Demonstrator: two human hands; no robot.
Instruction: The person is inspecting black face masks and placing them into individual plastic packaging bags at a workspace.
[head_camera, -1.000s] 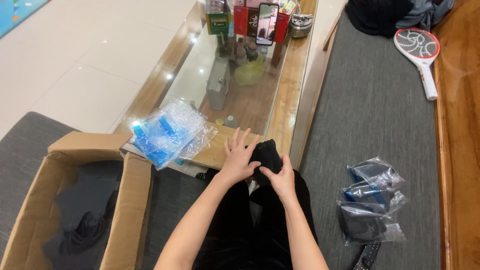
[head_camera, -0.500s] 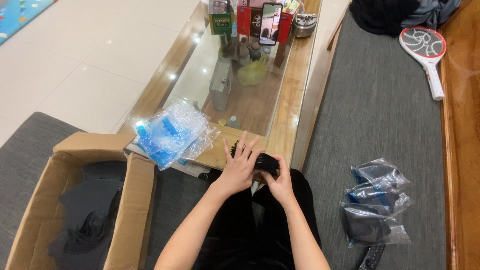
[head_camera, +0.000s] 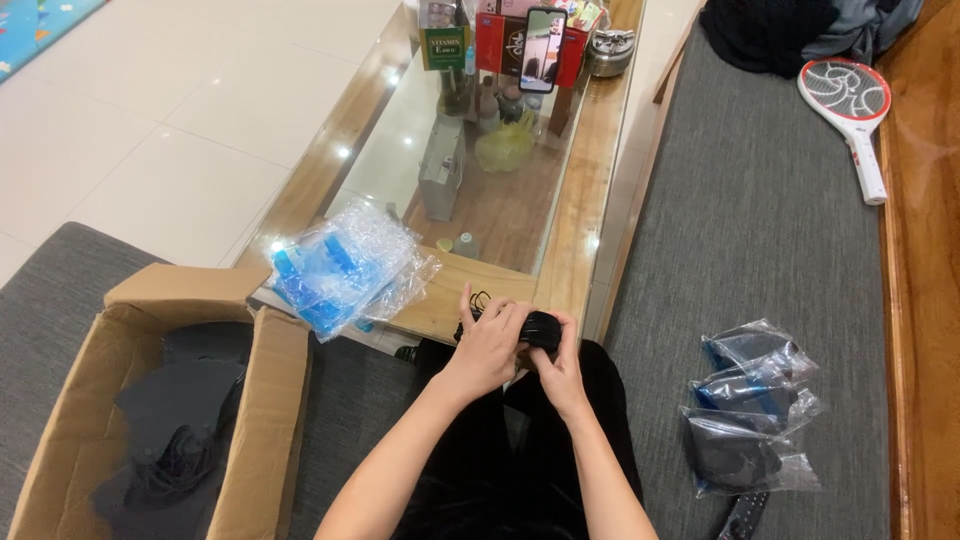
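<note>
Here two hands, left hand (head_camera: 492, 343) and right hand (head_camera: 560, 368), clutch one black bundle (head_camera: 540, 328).

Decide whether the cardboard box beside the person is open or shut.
Open: the cardboard box has its flaps folded outward, and dark items lie visible inside.

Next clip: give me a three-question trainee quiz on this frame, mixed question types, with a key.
1. True or false: both hands grip the rolled black fabric item.
2. Which lies nearest the left hand? A) cardboard box B) pile of clear plastic bags C) electric fly swatter
3. Fill in: the packed bags lie on the grey ____ beside the right hand.

Key: 1 true; 2 B; 3 cushion.
</note>
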